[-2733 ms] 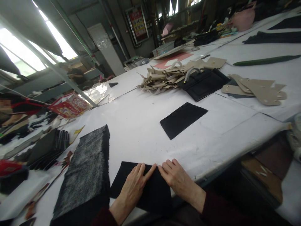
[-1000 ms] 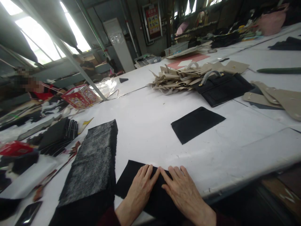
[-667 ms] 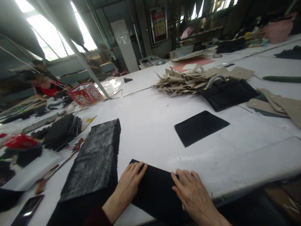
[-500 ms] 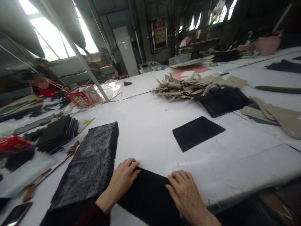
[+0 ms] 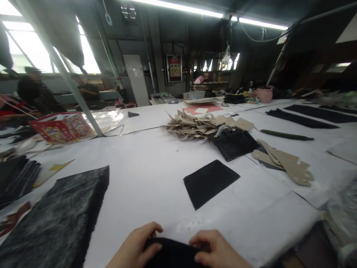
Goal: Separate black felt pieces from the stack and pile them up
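Gripping a black cloth piece (image 5: 171, 255) at the near side of the white table (image 5: 139, 193): left hand (image 5: 136, 242) pinches its left side, right hand (image 5: 216, 248) its right, fingers bent – far edge curved between them. Second black piece (image 5: 210, 184) lies flat farther off, slightly right; dark fuzzy fabric (image 5: 61, 216) lies to the left.

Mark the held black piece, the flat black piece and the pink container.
Held black piece (image 5: 173, 255): head view, visible middle.
Flat black piece (image 5: 211, 184): head view, middle of top face.
Pink container (image 5: 264, 95): head view, outer wall.
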Motion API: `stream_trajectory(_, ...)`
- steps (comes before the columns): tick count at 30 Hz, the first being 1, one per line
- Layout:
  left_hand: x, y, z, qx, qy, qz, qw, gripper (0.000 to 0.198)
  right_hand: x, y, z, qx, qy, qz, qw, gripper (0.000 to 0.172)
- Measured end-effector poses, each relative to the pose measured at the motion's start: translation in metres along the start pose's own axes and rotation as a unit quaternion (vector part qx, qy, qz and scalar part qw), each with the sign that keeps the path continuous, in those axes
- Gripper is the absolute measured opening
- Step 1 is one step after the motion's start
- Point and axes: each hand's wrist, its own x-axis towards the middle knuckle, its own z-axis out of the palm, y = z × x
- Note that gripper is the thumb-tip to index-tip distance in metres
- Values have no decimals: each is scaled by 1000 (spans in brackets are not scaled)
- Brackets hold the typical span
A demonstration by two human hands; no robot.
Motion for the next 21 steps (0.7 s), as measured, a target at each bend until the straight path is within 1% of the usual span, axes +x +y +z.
stream_trajectory(1, 16, 9, 4, -34, 0, 0, 999, 20, 5, -3, -24, 36, 16, 31, 999, 36)
stream_trajectory(2, 35, 17, 8, -69, -1, -3, 998, 17, 11, -7, -50, 54, 46, 53, 996, 37)
stream_trajectory(3, 55, 25, 12, -102, 1, -9, 995, 14, 20, -11, -76, 47, 71, 62, 994, 37)
stream_trajectory(4, 77, 33, 16, -131, 13, -17, 991, 15, 31, -14, -103, 18, 97, 58, 993, 36)
stream_trajectory(6, 120, 45, 23, -162, 66, -37, 984, 17, 56, -19, -152, -84, 166, 51, 981, 35)
stream_trajectory(7, 140, 50, 25, -162, 99, -46, 981, 18, 70, -20, -174, -114, 187, 54, 974, 35)
stream_trajectory(9, 176, 57, 28, -145, 150, -57, 976, 18, 97, -19, -209, -164, 222, 65, 959, 34)
stream_trajectory(10, 191, 60, 29, -131, 169, -60, 975, 17, 110, -18, -221, -186, 237, 71, 951, 34)
stream_trajectory(12, 213, 66, 32, -102, 198, -67, 973, 12, 134, -17, -233, -237, 264, 82, 931, 36)
stream_trajectory(14, 222, 71, 35, -70, 225, -70, 969, 7, 151, -17, -230, -286, 284, 86, 911, 40)
stream_trajectory(15, 222, 74, 36, -52, 239, -68, 967, 10, 156, -17, -225, -306, 290, 84, 903, 43)
stream_trajectory(17, 212, 77, 37, -14, 268, -56, 962, 24, 161, -14, -209, -335, 297, 70, 891, 47)
stream_trajectory(19, 192, 72, 33, 24, 284, -44, 957, 30, 159, 0, -194, -357, 302, 40, 883, 47)
stream_trajectory(21, 159, 57, 26, 64, 292, -24, 954, 25, 155, 25, -184, -418, 333, -48, 844, 39)
